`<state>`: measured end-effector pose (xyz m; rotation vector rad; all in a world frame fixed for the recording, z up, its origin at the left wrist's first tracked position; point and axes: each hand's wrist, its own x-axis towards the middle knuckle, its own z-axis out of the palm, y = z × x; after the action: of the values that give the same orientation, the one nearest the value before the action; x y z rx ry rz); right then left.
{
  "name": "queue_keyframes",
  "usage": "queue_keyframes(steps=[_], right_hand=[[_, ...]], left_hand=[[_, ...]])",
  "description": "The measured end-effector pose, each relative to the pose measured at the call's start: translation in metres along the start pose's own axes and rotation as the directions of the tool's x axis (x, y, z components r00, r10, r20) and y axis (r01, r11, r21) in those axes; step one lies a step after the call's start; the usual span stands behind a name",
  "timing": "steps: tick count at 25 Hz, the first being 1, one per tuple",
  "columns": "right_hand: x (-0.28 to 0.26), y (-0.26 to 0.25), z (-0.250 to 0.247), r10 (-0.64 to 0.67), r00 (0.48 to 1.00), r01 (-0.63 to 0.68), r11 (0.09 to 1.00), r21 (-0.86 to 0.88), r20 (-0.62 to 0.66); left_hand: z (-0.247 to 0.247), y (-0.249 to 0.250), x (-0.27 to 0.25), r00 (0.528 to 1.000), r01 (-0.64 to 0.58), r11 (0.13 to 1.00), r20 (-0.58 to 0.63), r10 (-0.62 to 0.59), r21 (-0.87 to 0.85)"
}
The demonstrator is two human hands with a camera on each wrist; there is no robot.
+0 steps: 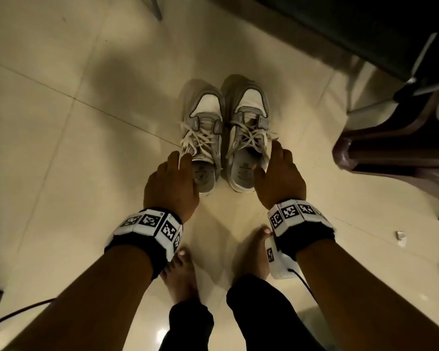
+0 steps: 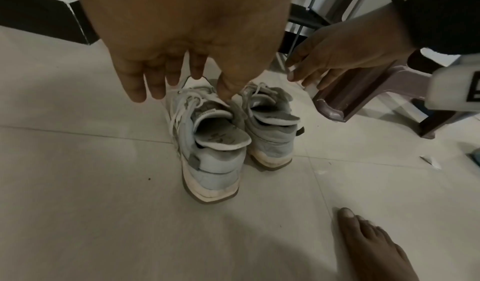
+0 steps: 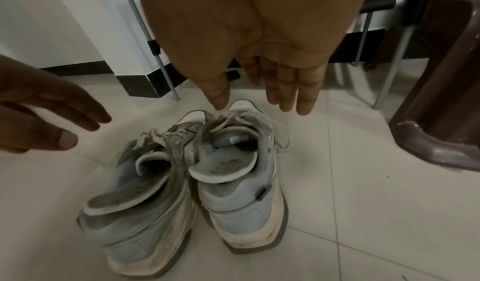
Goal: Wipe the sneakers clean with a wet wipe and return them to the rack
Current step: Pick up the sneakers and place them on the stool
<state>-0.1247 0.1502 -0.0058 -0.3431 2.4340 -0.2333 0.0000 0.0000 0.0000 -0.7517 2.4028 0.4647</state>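
Note:
Two grey-and-white sneakers stand side by side on the tiled floor, toes pointing away from me: the left sneaker (image 1: 204, 138) (image 2: 207, 141) (image 3: 137, 199) and the right sneaker (image 1: 246, 138) (image 2: 270, 127) (image 3: 241, 185). Their soles look dirty and the laces are loose. My left hand (image 1: 174, 178) (image 2: 179, 84) (image 3: 52, 117) hovers open above the left sneaker's heel, fingers straight. My right hand (image 1: 276, 171) (image 3: 259, 102) (image 2: 324, 65) hovers open beside the right sneaker's collar. Neither hand holds anything. No wet wipe is in view.
A dark brown plastic chair leg (image 1: 352, 153) (image 3: 441, 141) stands right of the sneakers. Metal rack poles (image 3: 145, 39) and a black skirting line rise behind them. My bare feet (image 1: 251, 252) stand just behind the hands. A small scrap (image 1: 401, 238) lies on the floor at right.

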Motion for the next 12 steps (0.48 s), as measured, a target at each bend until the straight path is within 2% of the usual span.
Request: queue_keyframes(steps=[3, 6, 10, 12], right_hand=[[0.025, 0.008, 0.02, 0.114, 0.992, -0.116, 0.992, 0.051, 0.05], [0.045, 0.018, 0.036, 0.208, 0.974, -0.22, 0.966, 0.138, 0.094], [0.069, 0.03, 0.052, 0.184, 0.977, -0.204, 0.956, 0.211, 0.111], [0.076, 0.035, 0.055, 0.174, 0.98, -0.193, 0.953, 0.235, 0.1]], left_hand=[[0.02, -0.001, 0.022, 0.993, 0.116, 0.988, 0.029, -0.113, -0.106], [0.038, -0.002, 0.04, 0.971, 0.222, 0.959, 0.125, -0.202, -0.178], [0.052, -0.008, 0.067, 0.957, 0.289, 0.918, 0.092, -0.274, -0.271], [0.053, -0.012, 0.078, 0.961, 0.275, 0.918, 0.073, -0.265, -0.287]])
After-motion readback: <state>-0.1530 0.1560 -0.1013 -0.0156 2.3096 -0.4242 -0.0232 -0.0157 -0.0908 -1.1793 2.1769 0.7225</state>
